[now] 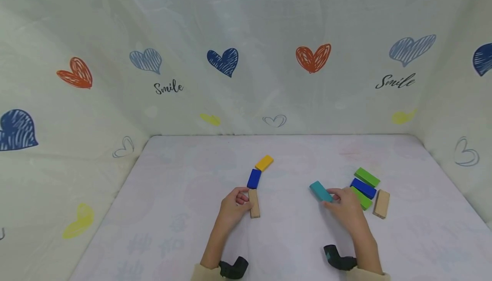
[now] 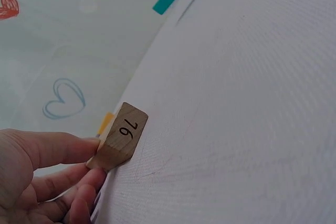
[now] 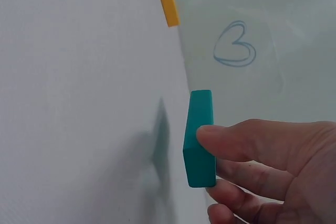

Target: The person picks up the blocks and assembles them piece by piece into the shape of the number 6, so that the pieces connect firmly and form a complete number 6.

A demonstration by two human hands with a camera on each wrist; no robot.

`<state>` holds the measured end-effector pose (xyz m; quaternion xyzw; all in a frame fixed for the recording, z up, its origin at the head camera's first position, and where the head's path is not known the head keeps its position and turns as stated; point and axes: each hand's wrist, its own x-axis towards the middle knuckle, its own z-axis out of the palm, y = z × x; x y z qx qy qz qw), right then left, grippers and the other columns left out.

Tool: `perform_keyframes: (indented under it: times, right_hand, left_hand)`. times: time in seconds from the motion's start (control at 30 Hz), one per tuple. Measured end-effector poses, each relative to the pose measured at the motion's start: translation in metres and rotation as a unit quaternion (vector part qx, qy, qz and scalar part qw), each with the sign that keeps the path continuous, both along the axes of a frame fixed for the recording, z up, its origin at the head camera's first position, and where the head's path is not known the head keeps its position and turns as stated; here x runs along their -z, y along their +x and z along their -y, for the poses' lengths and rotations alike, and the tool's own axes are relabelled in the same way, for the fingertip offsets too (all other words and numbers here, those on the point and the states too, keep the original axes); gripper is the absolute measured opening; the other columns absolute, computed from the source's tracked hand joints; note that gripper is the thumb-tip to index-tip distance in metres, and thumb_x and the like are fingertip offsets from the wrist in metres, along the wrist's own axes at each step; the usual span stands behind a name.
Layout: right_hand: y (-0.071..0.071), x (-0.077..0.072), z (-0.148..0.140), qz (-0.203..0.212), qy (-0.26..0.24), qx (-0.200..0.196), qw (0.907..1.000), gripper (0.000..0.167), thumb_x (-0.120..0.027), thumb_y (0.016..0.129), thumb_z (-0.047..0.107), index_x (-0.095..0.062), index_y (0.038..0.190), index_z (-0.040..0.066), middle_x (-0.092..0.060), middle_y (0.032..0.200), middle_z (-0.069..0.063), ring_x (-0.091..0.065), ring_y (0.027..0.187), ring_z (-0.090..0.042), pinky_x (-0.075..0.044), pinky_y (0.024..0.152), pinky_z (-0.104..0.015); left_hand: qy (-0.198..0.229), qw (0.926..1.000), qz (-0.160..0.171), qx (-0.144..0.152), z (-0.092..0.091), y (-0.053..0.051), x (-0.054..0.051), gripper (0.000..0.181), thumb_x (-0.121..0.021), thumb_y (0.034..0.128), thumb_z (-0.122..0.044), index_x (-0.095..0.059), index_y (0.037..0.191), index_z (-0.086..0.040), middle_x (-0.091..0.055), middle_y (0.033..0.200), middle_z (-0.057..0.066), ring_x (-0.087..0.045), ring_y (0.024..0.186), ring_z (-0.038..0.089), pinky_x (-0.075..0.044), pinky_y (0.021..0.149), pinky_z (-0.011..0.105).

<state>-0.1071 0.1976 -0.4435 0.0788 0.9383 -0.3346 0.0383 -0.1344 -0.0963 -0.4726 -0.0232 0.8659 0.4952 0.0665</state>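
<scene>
Beige sleeves [image 1: 367, 276] front a white surface [image 1: 288, 238] with blocks [image 1: 254, 207], heart-printed sheeting [image 1: 265, 12] behind.

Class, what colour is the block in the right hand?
The block is teal, seen best in the right wrist view.

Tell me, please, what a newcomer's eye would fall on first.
Probably the teal block, pinched by the right hand above the white tabletop. Next, left of that block, comes a bent line of yellow block, blue block and wooden block, the last held by the left hand.
</scene>
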Motion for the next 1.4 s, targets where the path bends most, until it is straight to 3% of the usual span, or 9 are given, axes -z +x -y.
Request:
perform_keyframes:
  times: [0.53, 1.03, 1.4]
  right_hand:
    - [0.0, 0.0, 0.035, 0.008, -0.048, -0.07, 0.9963, 0.036, -0.069, 0.079, 0.013, -0.063, 0.113, 0.003, -0.05, 0.089, -0.006, -0.045, 0.083, -0.018, -0.041, 0.069, -0.028]
    - [0.006, 0.001, 0.068, 0.045, -0.068, -0.13, 0.9882, 0.032, -0.076, 0.072, 0.012, -0.066, 0.102, 0.007, -0.049, 0.083, -0.001, -0.044, 0.077, -0.014, -0.04, 0.07, -0.028]
    - [0.01, 0.004, 0.085, 0.076, -0.07, -0.215, 0.9711, 0.033, -0.077, 0.071, 0.016, -0.062, 0.099, 0.008, -0.05, 0.078, -0.001, -0.045, 0.074, -0.015, -0.039, 0.064, -0.029]
  left_hand:
    - [0.004, 1.0, 0.005, -0.001, 0.001, 0.0, 0.0, 0.041, -0.069, 0.0782, -0.009, -0.058, 0.118, -0.005, -0.058, 0.088, 0.004, -0.049, 0.082, 0.016, -0.041, 0.068, 0.025]
    - [0.002, 1.0, 0.008, 0.0, 0.001, -0.001, 0.001, 0.041, -0.069, 0.0784, -0.01, -0.058, 0.118, -0.006, -0.059, 0.089, 0.004, -0.049, 0.082, 0.016, -0.041, 0.068, 0.026]
    - [-0.002, 0.9998, 0.017, -0.005, 0.0, -0.001, 0.0, 0.04, -0.069, 0.0796, -0.012, -0.058, 0.118, -0.007, -0.058, 0.089, 0.004, -0.048, 0.083, 0.017, -0.041, 0.067, 0.026]
